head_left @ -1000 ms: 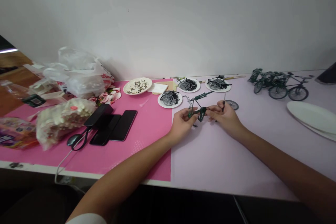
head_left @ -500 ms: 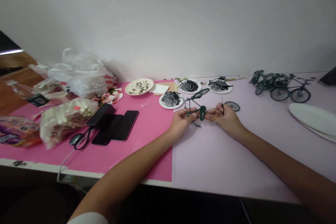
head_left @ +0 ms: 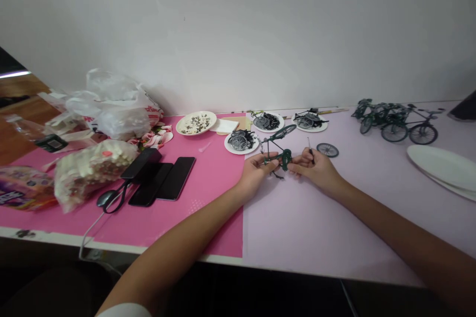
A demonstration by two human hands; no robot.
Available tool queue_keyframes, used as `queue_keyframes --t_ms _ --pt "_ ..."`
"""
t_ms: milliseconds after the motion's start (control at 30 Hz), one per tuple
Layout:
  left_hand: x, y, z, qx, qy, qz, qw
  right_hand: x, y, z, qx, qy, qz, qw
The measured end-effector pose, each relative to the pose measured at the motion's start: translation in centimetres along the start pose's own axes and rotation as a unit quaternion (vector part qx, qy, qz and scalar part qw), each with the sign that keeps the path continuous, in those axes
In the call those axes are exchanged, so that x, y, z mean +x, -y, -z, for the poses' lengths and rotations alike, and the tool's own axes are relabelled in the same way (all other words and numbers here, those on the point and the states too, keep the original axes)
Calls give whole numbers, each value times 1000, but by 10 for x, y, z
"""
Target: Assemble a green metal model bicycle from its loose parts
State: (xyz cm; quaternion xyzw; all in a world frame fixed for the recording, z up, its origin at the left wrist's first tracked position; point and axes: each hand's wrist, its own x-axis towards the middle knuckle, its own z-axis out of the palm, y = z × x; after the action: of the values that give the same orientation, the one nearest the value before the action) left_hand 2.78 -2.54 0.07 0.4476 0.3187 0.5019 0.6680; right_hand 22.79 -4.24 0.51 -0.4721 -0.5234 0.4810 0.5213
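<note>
A dark green miniature bicycle, with one wheel attached, is tilted above the lilac part of the table. My left hand is closed round its frame. The fingers of my right hand pinch the green part at its near end, and the same hand keeps a thin dark tool like a small screwdriver upright. Just behind the right hand lies a loose spoked wheel. Three small white plates of black and grey bicycle parts stand behind the hands.
Several finished-looking miniature bicycles stand at the back right, above stacked white plates. A bowl of small bits sits on the pink area. To the left are phones, a stuffed clear bag and white plastic bags.
My right hand has shifted very slightly left, with the thin tool tilting a little. The left hand's hold on the bicycle looks unchanged, while the whole view has moved slightly.
</note>
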Motion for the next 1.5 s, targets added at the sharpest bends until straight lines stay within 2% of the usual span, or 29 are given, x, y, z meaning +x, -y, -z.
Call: queue_keyframes --t_ms 267,400,600,733,1167,1500 --pt "2 1 0 44 -5 -1 999 2 -3 2 -3 -8 26 1000" --pt "1 3 -1 64 -15 -1 998 5 -5 6 -18 -56 51 997" --pt "-3 1 -4 61 16 -9 998 4 -2 10 -27 -96 86 991" --pt "-3 3 -5 71 23 -35 997 5 -3 10 -43 -93 101 990" --pt "-5 5 -6 131 -13 -80 988 3 -3 5 -42 -77 98 991" --pt "-5 -1 -7 116 -39 -101 987 3 -3 3 -62 -62 75 993"
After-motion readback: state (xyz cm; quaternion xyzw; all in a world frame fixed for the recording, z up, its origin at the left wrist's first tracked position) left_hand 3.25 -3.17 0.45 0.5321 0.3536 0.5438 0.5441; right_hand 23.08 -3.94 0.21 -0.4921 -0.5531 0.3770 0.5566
